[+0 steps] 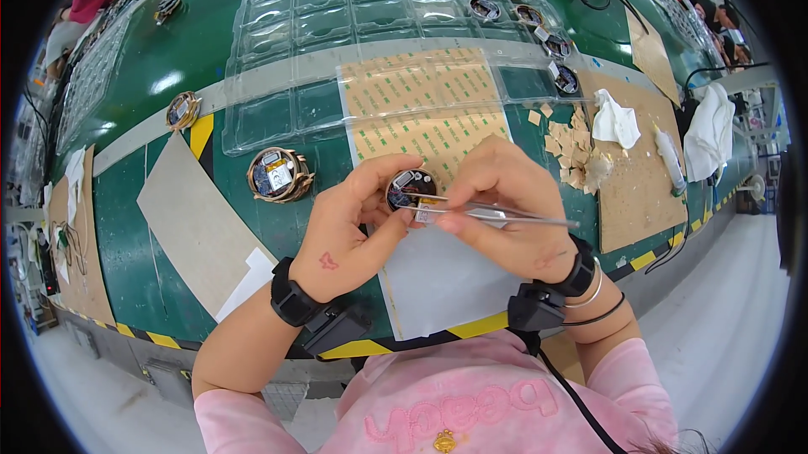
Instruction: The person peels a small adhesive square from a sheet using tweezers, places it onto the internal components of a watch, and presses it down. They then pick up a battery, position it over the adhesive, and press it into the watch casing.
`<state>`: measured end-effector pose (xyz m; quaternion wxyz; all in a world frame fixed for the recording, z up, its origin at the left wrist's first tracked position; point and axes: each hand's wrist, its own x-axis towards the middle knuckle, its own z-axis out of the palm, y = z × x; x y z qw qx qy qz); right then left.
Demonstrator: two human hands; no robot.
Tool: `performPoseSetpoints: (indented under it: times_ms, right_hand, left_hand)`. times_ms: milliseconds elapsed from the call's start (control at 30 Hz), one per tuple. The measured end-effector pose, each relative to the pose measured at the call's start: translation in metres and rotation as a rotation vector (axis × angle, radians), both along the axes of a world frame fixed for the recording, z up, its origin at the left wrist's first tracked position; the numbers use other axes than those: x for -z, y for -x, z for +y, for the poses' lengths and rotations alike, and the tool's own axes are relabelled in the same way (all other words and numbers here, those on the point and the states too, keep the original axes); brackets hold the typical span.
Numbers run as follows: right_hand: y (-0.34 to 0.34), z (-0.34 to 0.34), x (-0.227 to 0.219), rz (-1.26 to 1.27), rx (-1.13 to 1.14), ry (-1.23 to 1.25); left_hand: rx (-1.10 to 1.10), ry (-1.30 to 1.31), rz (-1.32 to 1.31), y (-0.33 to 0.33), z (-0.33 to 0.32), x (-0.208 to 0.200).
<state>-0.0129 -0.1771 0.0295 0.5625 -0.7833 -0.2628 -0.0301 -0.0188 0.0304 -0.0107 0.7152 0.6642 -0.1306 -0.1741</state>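
My left hand [341, 239] is closed round a small round electronic module [425, 183], dark inside, with a silvery component and coloured wires. It holds the module above a patterned adhesive sheet [421, 109]. In my right hand [513, 201] is a pair of metal tweezers [539, 217], pinched between thumb and fingers. Their tips reach into the module's face; whether they grip anything there is too small to tell. A white label-like strip [429, 211] shows at the module's lower edge. Another round module [279, 175], ringed in tan material, sits left of my left hand.
A clear compartment tray [324, 12] spans the back, several round modules [486, 8] along its right side. At left lies a grey board [198, 218]. Tan adhesive scraps [568, 147], a brown board [640, 218], a white cloth [616, 120] and a tube [670, 159] are at right.
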Motion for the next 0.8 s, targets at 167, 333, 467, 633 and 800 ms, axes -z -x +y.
performPoseSetpoints:
  times_ms: [167, 333, 467, 633, 800]
  right_hand:
    - [0.0032, 0.0092, 0.0014, -0.181, 0.051, 0.075]
    - [0.0030, 0.0065, 0.0054, -0.236, 0.040, 0.083]
    - [0.0035, 0.0050, 0.0057, -0.241, 0.005, 0.124]
    - [0.0050, 0.0036, 0.0041, -0.243, -0.011, 0.129]
    - [0.0075, 0.0034, 0.0044, -0.255, -0.005, 0.126]
  left_hand:
    - [-0.017, -0.006, -0.049, -0.0009, -0.0001, 0.0028]
    - [-0.031, -0.014, -0.060, -0.0005, -0.0015, 0.0021]
    - [-0.028, -0.039, -0.062, -0.0004, -0.0005, 0.0016]
    - [-0.027, -0.026, -0.080, -0.0003, -0.0009, 0.0040]
    - [-0.030, -0.002, -0.048, -0.0002, -0.0025, 0.0024]
